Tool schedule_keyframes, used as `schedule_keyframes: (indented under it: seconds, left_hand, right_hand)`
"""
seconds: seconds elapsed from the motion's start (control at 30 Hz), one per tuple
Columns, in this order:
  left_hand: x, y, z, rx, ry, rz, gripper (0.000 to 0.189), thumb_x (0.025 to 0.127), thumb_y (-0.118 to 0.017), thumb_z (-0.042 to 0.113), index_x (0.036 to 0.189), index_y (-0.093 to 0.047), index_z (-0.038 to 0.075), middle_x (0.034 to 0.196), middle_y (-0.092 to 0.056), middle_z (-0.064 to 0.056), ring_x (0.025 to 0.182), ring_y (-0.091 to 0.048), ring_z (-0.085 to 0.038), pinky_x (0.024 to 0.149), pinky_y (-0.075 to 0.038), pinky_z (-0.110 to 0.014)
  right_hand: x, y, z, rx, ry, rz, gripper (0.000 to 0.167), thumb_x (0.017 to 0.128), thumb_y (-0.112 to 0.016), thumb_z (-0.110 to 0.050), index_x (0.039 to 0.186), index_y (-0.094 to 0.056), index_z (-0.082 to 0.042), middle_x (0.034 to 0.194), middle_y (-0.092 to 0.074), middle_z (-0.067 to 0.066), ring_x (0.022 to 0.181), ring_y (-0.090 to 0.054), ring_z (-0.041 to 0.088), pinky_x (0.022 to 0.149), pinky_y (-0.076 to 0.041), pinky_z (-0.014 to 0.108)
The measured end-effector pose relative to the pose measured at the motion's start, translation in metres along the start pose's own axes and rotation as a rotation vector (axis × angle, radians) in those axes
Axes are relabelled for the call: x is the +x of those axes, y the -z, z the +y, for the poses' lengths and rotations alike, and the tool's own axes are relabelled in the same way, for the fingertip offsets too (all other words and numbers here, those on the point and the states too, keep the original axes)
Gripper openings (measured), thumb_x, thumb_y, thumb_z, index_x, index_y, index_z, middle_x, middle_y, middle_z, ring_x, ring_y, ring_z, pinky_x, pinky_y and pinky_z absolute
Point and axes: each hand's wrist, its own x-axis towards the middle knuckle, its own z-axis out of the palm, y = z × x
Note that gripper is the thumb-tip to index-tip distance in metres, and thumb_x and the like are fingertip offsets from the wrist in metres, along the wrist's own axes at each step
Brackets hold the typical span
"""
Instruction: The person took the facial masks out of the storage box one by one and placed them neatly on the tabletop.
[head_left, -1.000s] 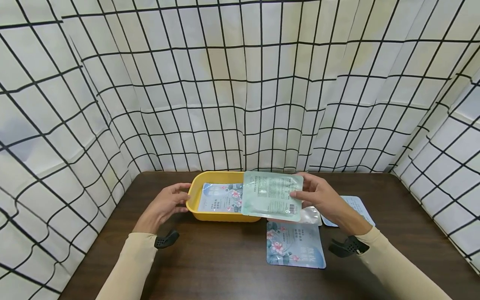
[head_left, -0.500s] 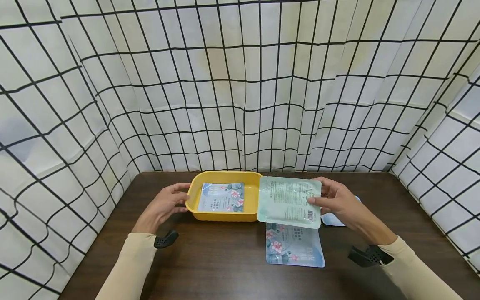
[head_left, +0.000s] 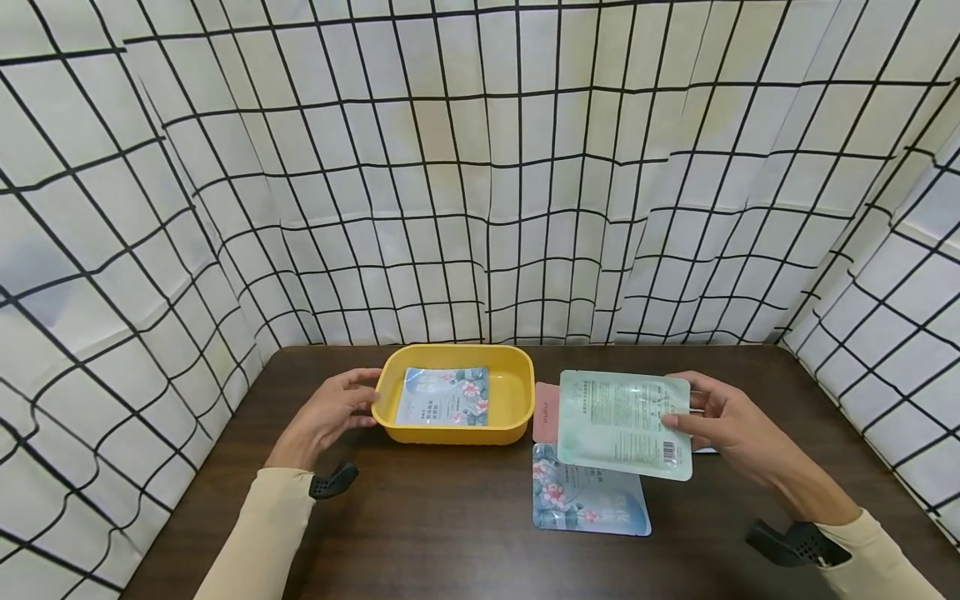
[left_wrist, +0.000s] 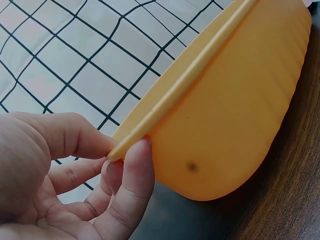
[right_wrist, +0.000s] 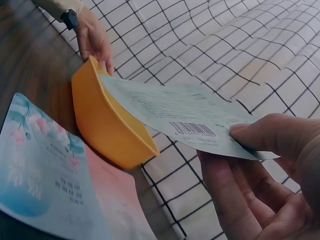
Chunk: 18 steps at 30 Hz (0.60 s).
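Note:
My left hand pinches the rim of a yellow plastic tub at its left end; in the left wrist view, thumb and finger meet on that rim. Inside the tub lies a blue floral sheet mask packet, flat at the left. My right hand holds a pale green sheet mask packet by its right edge, thumb on top and fingers beneath. It is held raised, its printed side with a barcode facing up. Under it in the head view, a pink packet and another blue floral packet are partly hidden.
The dark wooden table carries everything. A white curtain with black grid lines closes off the back and both sides. A sliver of another packet shows below my right hand.
The green packet in my right hand has moved right, from over the tub's right end to above the packets on the table, uncovering part of the pink one. My left hand has stayed at the tub.

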Motion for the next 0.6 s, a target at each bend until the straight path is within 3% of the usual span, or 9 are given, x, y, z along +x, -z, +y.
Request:
schedule_keyframes:
  seconds: [0.27,0.6]
  left_hand:
    - [0.001,0.000,-0.001,-0.008,-0.010,-0.003,0.058,0.100,-0.057,0.010,0.155,-0.038,0.008,0.127,-0.057,-0.020,0.095,-0.059,-0.025,0.077,-0.060,-0.031]
    - [0.002,0.000,-0.001,-0.009,-0.003,-0.003,0.057,0.100,-0.057,0.010,0.154,-0.040,0.009,0.126,-0.057,-0.020,0.095,-0.058,-0.025,0.078,-0.060,-0.031]
  right_hand:
    - [-0.025,0.015,0.014,-0.023,-0.065,0.041,0.048,0.098,-0.063,-0.004,0.142,-0.044,-0.005,0.115,-0.072,0.005,0.093,-0.074,0.032,0.071,-0.061,0.051]
    - [-0.049,0.037,0.034,0.049,-0.100,-0.027,0.047,0.100,-0.057,0.001,0.142,-0.045,-0.015,0.122,-0.071,0.003,0.099,-0.073,0.035,0.074,-0.060,0.056]
